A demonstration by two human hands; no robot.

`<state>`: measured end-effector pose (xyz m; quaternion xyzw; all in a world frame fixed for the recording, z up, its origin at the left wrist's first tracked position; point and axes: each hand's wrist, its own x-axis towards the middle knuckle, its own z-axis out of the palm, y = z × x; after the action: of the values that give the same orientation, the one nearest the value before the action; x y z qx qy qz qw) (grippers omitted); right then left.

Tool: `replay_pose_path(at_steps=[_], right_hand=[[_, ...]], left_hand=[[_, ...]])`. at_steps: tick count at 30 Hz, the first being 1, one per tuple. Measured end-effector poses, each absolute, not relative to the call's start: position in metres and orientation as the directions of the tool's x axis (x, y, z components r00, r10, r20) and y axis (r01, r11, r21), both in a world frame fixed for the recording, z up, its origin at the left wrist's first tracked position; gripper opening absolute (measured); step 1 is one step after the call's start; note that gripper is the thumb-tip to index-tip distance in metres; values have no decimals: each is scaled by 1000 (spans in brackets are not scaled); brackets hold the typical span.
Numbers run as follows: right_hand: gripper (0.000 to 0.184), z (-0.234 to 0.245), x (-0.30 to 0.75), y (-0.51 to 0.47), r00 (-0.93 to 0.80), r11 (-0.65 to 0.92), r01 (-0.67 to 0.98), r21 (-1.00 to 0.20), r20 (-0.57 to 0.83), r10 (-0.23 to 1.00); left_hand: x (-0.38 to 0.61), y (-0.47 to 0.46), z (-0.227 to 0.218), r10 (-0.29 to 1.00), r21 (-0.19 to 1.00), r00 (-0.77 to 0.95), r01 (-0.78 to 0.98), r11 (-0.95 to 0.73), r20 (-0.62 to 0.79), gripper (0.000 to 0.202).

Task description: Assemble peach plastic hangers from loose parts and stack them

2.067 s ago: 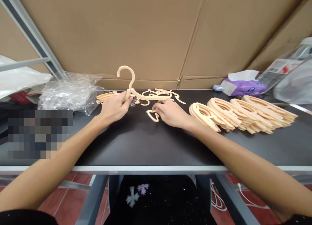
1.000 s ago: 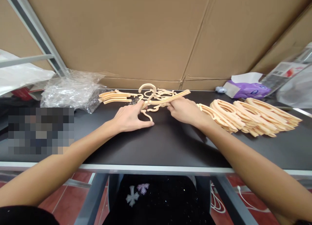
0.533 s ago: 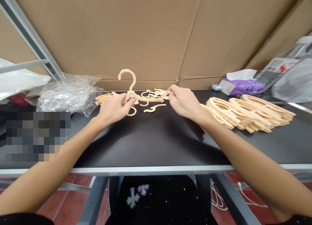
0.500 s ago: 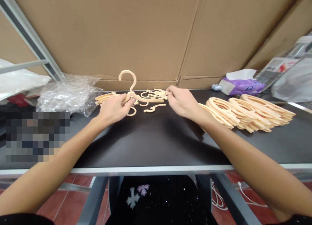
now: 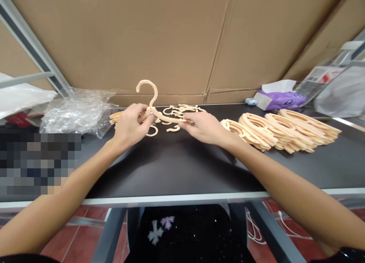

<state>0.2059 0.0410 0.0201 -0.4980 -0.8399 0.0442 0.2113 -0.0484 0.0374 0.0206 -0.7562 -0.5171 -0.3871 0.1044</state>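
A peach plastic hanger (image 5: pixel 155 109) stands with its hook up at the back of the black table (image 5: pixel 171 168). My left hand (image 5: pixel 131 125) pinches it at the base of the hook. My right hand (image 5: pixel 201 127) grips the right arm of the same hanger. Loose peach hook pieces (image 5: pixel 173 128) lie on the table just under and behind the hanger. A few hanger arms (image 5: pixel 114 116) lie behind my left hand.
A long fanned row of assembled peach hangers (image 5: pixel 282 130) lies to the right. Crumpled clear plastic (image 5: pixel 75 111) sits at the left, a purple tissue pack (image 5: pixel 278 99) at the back right. Cardboard (image 5: pixel 182 38) walls off the back. A metal post (image 5: pixel 31 46) slants at left.
A second ago the hanger lay low and further right between my hands. It now stands hook-up at the left, and my right hand has slid back along its arm toward me.
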Motion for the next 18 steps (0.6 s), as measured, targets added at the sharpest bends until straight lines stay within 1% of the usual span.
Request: replay_pose_path(at_steps=[1,3,4,6,8,11,14,16,18], right_hand=[[30,20,206,41,-432,522,800,-295,321,843],[31,20,205,41,-469,571,749,-335,341,815],[31,19,205,41,-484,591,723,-357,349,803],[30,18,203,40,-509,622,680,-388,359,782],[29,16,202,40,-544,656,642,-396,367,754],[28,11,199,40,-601,720,594,-360,397,694],[28,8,197,38,-621,731,600,-325,387,682],[27,10,196,36,-625,713,616,-335,343,701],[21,15,198,33,-623,686,630,-365,290,726]], left_hand=[[-49,35,22,635,217,154,857,-467,757,24],[-49,28,25,489,143,133,862,-487,862,31],[-47,23,26,443,96,151,868,-487,884,32],[-42,14,26,368,-6,222,863,-506,903,26],[-33,8,22,383,-117,389,813,-570,838,21],[-22,7,14,443,-241,593,741,-627,672,22],[-20,13,7,513,-268,678,705,-657,527,23],[-22,16,3,544,-255,696,696,-671,469,27],[-26,19,0,563,-248,699,698,-672,441,30]])
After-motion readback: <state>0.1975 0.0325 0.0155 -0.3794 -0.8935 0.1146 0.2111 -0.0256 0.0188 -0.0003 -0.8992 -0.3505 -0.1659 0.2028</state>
